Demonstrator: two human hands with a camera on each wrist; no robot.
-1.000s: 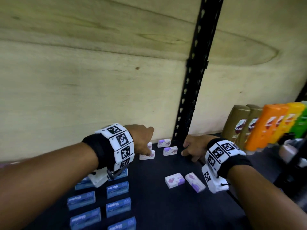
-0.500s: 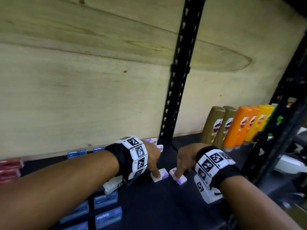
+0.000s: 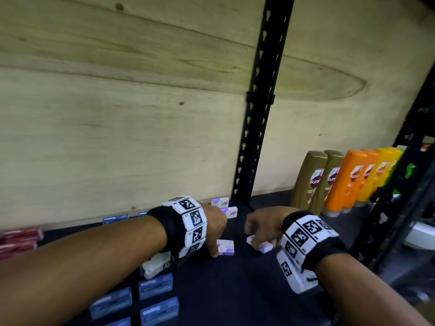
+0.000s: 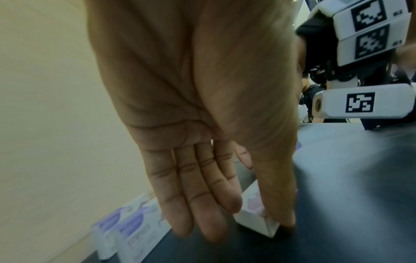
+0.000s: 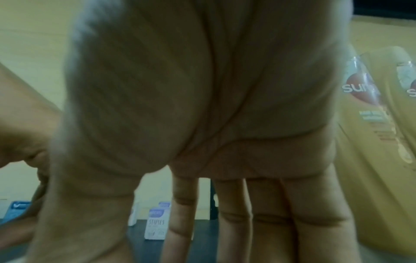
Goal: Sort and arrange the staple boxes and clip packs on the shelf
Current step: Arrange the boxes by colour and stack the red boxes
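Two small white-and-purple staple boxes lie mid-shelf. My left hand (image 3: pixel 213 234) pinches the left box (image 3: pixel 226 247) between thumb and fingers; in the left wrist view the thumb (image 4: pixel 279 211) lies along the box (image 4: pixel 254 219). My right hand (image 3: pixel 260 228) has its fingers curled down over the right box (image 3: pixel 265 247), which is mostly hidden. Two more white-purple boxes (image 3: pixel 220 201) (image 3: pixel 230 212) stand by the back wall, also seen as boxes (image 4: pixel 135 229) and a standing box (image 5: pixel 156 224). Blue staple boxes (image 3: pixel 155 285) sit in rows at the front left.
Red packs (image 3: pixel 21 235) are stacked at the far left. Gold shampoo bottles (image 3: pixel 309 182) and orange ones (image 3: pixel 346 182) line the right, close to my right hand. A black slotted upright (image 3: pixel 259 102) runs up the plywood back wall. The shelf surface (image 3: pixel 235 292) is dark.
Both hands have come forward from the back-row boxes to the two boxes in the middle. They first touched them with fingertips and now hold them.
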